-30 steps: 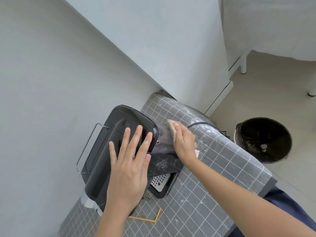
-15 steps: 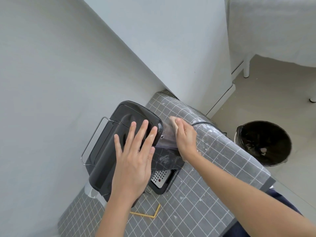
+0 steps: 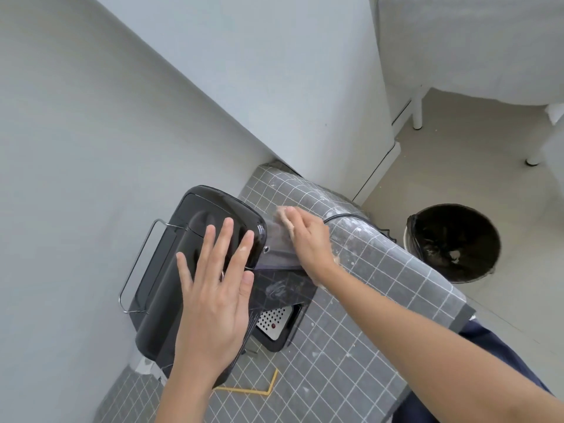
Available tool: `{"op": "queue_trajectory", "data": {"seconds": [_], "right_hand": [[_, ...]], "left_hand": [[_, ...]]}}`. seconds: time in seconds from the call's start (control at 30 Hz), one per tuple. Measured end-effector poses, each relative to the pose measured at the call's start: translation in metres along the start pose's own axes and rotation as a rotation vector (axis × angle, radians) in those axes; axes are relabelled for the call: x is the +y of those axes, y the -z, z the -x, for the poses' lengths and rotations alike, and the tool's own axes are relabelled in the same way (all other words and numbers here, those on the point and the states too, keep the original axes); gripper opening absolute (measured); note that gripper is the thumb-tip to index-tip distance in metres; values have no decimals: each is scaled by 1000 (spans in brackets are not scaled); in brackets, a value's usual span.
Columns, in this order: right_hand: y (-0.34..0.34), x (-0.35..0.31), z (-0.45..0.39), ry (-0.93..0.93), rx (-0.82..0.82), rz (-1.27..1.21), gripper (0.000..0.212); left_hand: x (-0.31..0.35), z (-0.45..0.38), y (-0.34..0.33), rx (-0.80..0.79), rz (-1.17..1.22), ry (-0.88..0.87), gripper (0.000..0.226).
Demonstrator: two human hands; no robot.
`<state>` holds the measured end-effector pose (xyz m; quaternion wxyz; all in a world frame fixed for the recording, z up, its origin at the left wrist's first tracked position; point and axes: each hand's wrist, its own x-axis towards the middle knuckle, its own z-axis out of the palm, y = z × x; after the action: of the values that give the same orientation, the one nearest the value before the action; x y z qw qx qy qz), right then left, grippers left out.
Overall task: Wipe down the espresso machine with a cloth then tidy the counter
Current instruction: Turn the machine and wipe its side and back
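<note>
A black espresso machine [image 3: 195, 239] stands on a grey grid-patterned counter [image 3: 351, 331], seen from above, against the wall. My left hand [image 3: 216, 288] lies flat on its glossy top with the fingers spread. My right hand [image 3: 308, 239] presses a small beige cloth [image 3: 282, 213] against the machine's smoky translucent right side. Only the cloth's edge shows past my fingertips. A perforated metal drip tray [image 3: 273, 322] sits at the machine's front base.
A wire rail [image 3: 137, 264] runs along the machine's left side. A yellow L-shaped mark [image 3: 265, 389] lies on the counter near the front. A black-lined waste bin [image 3: 451, 242] stands on the floor to the right. White table legs [image 3: 416, 108] stand beyond.
My right hand has slid the cloth slightly farther back along the machine's right side. My left hand stays flat on the top. The view shifted a little.
</note>
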<state>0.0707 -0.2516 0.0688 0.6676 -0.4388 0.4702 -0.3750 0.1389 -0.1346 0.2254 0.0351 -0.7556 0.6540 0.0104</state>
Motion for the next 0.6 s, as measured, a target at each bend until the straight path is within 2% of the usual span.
{"op": "queue_trajectory", "data": {"seconds": [0.07, 0.1, 0.23, 0.33, 0.4, 0.47, 0.57, 0.6], "right_hand": [[12, 33, 7, -123, 20, 65, 40], [15, 45, 15, -128, 42, 86, 40], [-7, 45, 57, -10, 148, -38, 40], [-20, 20, 58, 172, 99, -53, 42], [-15, 13, 44, 215, 72, -12, 45], [-7, 24, 33, 159, 82, 43, 47], [-4, 50, 45, -96, 134, 23, 52], [-7, 54, 57, -128, 154, 6, 53]], "left_hand": [[1, 0, 0, 2, 2, -1, 48], [1, 0, 0, 3, 3, -3, 48], [0, 1, -1, 13, 5, -5, 48], [-1, 1, 0, 16, 4, -12, 48], [-1, 1, 0, 12, 7, -8, 48], [0, 1, 1, 11, 27, -8, 48], [-2, 2, 2, 2, 108, -25, 48], [-4, 2, 3, -7, 148, -36, 49]]}}
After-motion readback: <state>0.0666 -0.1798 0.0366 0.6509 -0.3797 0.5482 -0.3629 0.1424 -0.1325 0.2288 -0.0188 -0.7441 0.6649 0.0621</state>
